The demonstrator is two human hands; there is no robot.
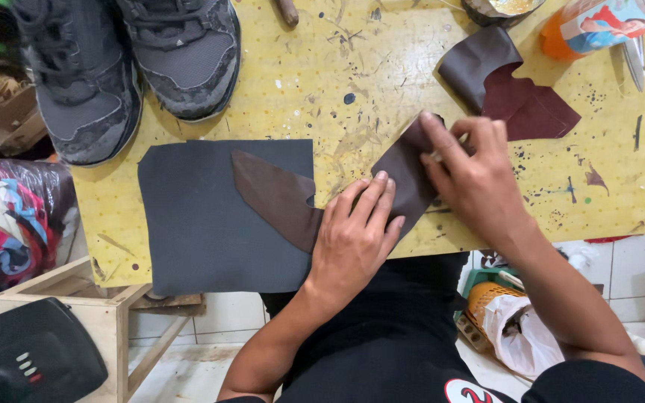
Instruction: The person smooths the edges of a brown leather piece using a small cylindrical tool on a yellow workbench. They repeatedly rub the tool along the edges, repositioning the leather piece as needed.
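left hand (354,237) lying flat, fingers extended, pressing brown leather piece (293,198) at worktop (382,67) near edge | right hand (472,175) pinching its folded end closed | dark grey sheet (203,216) lying underneath, overhanging near edge | two grey shoes (128,60) sitting at far-left corner

The brown leather piece (404,175) under the left hand (352,239) and right hand (475,179) is showing a matt, smooth face. At nine o'clock from it, the dark grey sheet (203,216) is looking like dull, fine-grained rubber or foam. The yellow work surface (352,82) is appearing dimpled, scratched and ink-stained. At eleven o'clock, the grey shoes (125,63) are showing worn mesh cloth. At seven o'clock, the stool frame (106,313) is presenting as bare, unfinished wood.
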